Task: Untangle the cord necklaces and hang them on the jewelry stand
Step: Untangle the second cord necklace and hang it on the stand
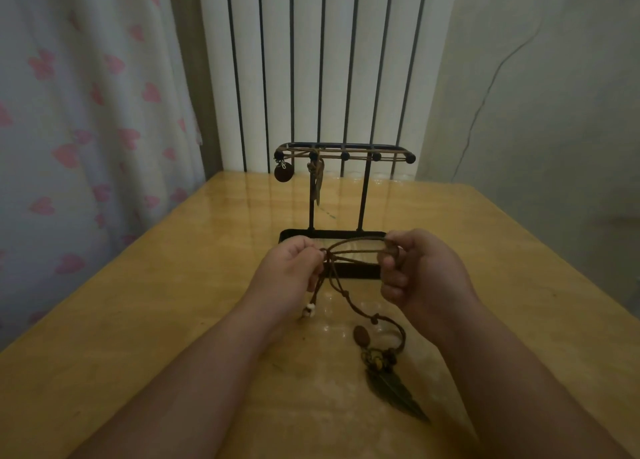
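A brown cord necklace [353, 249] is stretched between my two hands above the table. My left hand [289, 270] pinches the cords at a knot on the left. My right hand [420, 271] grips the cord loop on the right. Below, the cord trails down to beads and a dark feather pendant [394, 391] lying on the table, and a short end with a white bead [309, 310] dangles under my left hand. Behind my hands stands the black jewelry stand [362, 195]; cords run along its top bar, with a round dark pendant [283, 173] and a long pendant [318, 181] hanging at its left.
The wooden table [145, 320] ends at a white radiator [311, 60] at the back. A curtain with pink hearts [86, 112] hangs along the left edge. A wall [554, 95] with a thin cable lies to the right.
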Tool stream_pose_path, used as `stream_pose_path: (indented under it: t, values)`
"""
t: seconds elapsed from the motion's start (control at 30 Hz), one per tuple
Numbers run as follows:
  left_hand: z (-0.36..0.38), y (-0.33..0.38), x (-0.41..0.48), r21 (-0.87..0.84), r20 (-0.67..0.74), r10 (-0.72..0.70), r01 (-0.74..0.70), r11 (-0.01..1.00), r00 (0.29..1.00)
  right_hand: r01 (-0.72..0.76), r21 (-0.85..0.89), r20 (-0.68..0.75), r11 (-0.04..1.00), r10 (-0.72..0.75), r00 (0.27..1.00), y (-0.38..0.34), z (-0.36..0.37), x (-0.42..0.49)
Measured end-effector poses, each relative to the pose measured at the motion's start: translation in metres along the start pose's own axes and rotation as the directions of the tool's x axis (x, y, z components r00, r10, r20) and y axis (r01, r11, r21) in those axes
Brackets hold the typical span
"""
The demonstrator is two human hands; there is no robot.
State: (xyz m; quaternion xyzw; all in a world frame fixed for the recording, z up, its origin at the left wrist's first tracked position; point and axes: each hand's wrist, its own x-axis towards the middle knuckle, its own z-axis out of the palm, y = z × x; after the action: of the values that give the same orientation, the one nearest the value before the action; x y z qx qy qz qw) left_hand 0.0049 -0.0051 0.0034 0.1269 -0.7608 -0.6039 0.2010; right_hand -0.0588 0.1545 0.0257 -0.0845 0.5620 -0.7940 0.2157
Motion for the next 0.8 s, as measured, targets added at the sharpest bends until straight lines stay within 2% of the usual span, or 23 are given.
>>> stream_pose_path:
  t: [0.07,0.17,0.3,0.37,0.43,0.53,0.63,0.67,0.7,0.73,0.77,0.8]
  values:
    - [0.000,0.002,-0.001,-0.035,0.011,0.012,-0.012,0.999,1.000,0.031,-0.222,0.003,0.975,-0.031,1.000,0.002,-0.002,0.001]
    - [-0.003,0.001,0.000,-0.022,0.017,0.032,-0.032,0.999,0.999,0.146,-0.541,0.076,0.828,-0.125,0.989,0.004,-0.002,0.000]
    - [-0.004,0.000,0.001,0.028,0.048,0.060,-0.061,0.998,0.997,0.260,-0.724,0.189,0.638,-0.179,0.966,0.008,0.003,-0.003]
    - [-0.003,0.000,0.001,0.084,0.057,0.074,-0.078,0.993,0.996,0.246,-0.839,0.179,0.485,-0.182,0.967,0.010,0.006,0.000]
    - [-0.002,0.000,0.001,0.129,0.067,0.083,-0.091,0.987,0.994,0.234,-0.899,0.167,0.370,-0.204,0.965,0.013,0.007,0.002]
    - [-0.001,0.000,0.000,0.139,0.083,0.075,-0.086,0.987,0.994,0.265,-0.889,0.188,0.375,-0.231,0.955,0.013,0.005,0.002]
    - [0.000,0.001,-0.002,0.138,0.092,0.062,-0.075,0.988,0.994,0.364,-0.913,0.291,0.182,-0.332,0.897,0.013,0.002,0.005]
    - [0.000,0.001,-0.002,0.140,0.097,0.061,-0.075,0.987,0.993,0.395,-0.906,0.321,0.151,-0.363,0.875,0.013,0.003,0.006]
    - [0.000,0.002,-0.003,0.144,0.102,0.060,-0.074,0.987,0.993,0.421,-0.891,0.331,0.169,-0.392,0.858,0.012,0.003,0.005]
    - [0.000,0.002,-0.003,0.152,0.105,0.053,-0.069,0.986,0.993,0.438,-0.863,0.313,0.251,-0.416,0.854,0.012,0.004,0.004]
    - [0.000,0.001,-0.003,0.158,0.104,0.041,-0.057,0.986,0.994,0.442,-0.805,0.264,0.395,-0.428,0.864,0.012,0.005,0.002]
    - [0.000,0.001,-0.002,0.163,0.101,0.024,-0.040,0.986,0.995,0.432,-0.685,0.205,0.587,-0.413,0.887,0.011,0.007,-0.001]
